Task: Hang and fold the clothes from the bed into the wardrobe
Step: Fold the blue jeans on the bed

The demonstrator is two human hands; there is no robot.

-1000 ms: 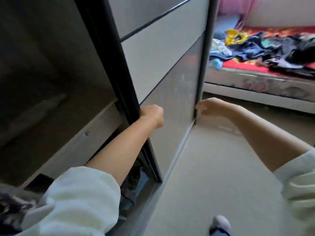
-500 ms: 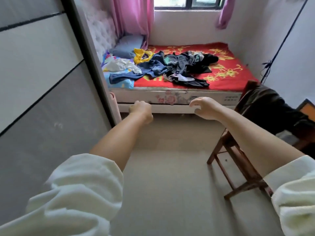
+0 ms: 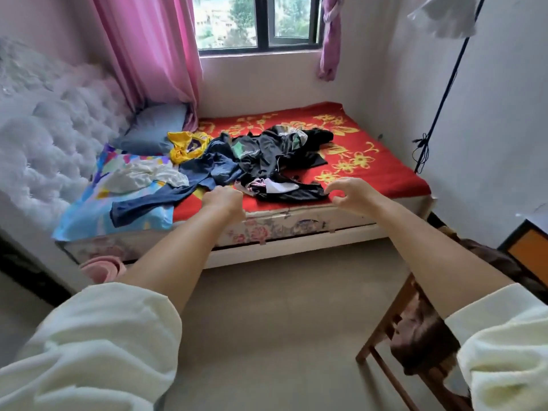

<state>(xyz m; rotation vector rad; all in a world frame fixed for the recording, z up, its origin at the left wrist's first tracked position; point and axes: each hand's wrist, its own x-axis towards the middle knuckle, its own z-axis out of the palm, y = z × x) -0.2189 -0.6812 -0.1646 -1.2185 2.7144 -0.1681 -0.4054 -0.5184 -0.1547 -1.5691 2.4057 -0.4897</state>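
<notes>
Pink curtains [image 3: 154, 51] hung beside the window [image 3: 258, 22] at the far end of the small room, and below them stood the bed [image 3: 296, 229] with its red flowered blanket [image 3: 370, 161]. Across the blanket lay the clothes [image 3: 267, 155] in a loose heap: dark garments in the middle, a blue pair of trousers [image 3: 184, 188] trailing toward the near edge, a yellow piece [image 3: 185, 145] by the grey pillow [image 3: 154, 129], and a white one [image 3: 142, 176] on a bright patterned sheet [image 3: 118, 212] at the left. Both arms reached forward from cream sleeves over the bare floor [image 3: 267, 321]. The left hand [image 3: 224, 198] was at the near edge of the bed, its fingers curled into a fist that held nothing I could see, just beside the end of the blue trousers. The right hand [image 3: 351, 192] hovered over the same edge with thumb and fingers spread and slightly bent, close to the black garment [image 3: 293, 194] nearest the edge but, as far as I could tell, not gripping it. A wooden chair [image 3: 400, 330] with dark cloth over it stood at the right, near the wall.
</notes>
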